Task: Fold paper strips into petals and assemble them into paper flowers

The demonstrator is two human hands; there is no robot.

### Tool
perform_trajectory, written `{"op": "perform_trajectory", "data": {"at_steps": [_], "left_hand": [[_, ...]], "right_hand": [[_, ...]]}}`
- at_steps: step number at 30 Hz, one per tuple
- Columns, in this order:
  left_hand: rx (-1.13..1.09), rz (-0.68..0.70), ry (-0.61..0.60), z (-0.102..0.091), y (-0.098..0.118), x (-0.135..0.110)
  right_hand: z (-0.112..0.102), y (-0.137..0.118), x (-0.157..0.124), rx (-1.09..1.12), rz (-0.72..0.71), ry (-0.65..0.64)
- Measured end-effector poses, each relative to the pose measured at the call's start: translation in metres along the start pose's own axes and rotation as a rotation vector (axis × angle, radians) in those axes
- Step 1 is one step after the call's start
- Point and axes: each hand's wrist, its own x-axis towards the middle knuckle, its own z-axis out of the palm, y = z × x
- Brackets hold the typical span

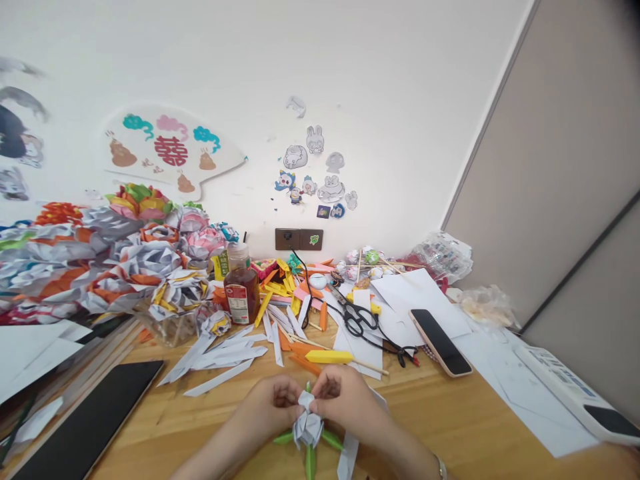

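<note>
A white folded paper flower (307, 428) with green paper leaves (311, 460) is low in the middle of the head view, over the wooden table. My left hand (277, 404) pinches its upper petals from the left side. From the right, my right hand (343, 404) pinches the same white paper, thumb on the near face. Both hands have their fingers closed on the flower, close together at its top. Part of a white folded paper strip (349, 457) shows beneath my right wrist. A yellow folded paper piece (329, 357) lies just beyond my hands.
Finished paper flowers (145, 260) are heaped at the left. Behind my hands are white paper strips (230, 353), a bottle of amber liquid (241, 287), and black scissors (356, 319). A phone (441, 341) lies right; a dark tablet-like slab (95, 420) lies left.
</note>
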Motion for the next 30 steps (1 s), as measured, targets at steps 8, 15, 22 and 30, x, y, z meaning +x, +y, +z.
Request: {"op": "perform_trajectory", "data": {"at_steps": [8,15,22,30], "left_hand": [[0.147,0.084,0.044,0.000,0.005,-0.001],[0.381,0.213,0.162,0.007,0.018,-0.014],[0.458,0.246,0.135,0.007,0.018,-0.014],[0.454,0.202,0.113,0.004,0.018,-0.013]], "right_hand": [[0.000,0.002,0.001,0.002,-0.041,0.016],[0.003,-0.011,-0.003,-0.256,-0.180,0.083],[-0.002,-0.014,-0.005,-0.294,-0.252,-0.007],[0.006,-0.016,-0.007,-0.372,-0.226,0.045]]}}
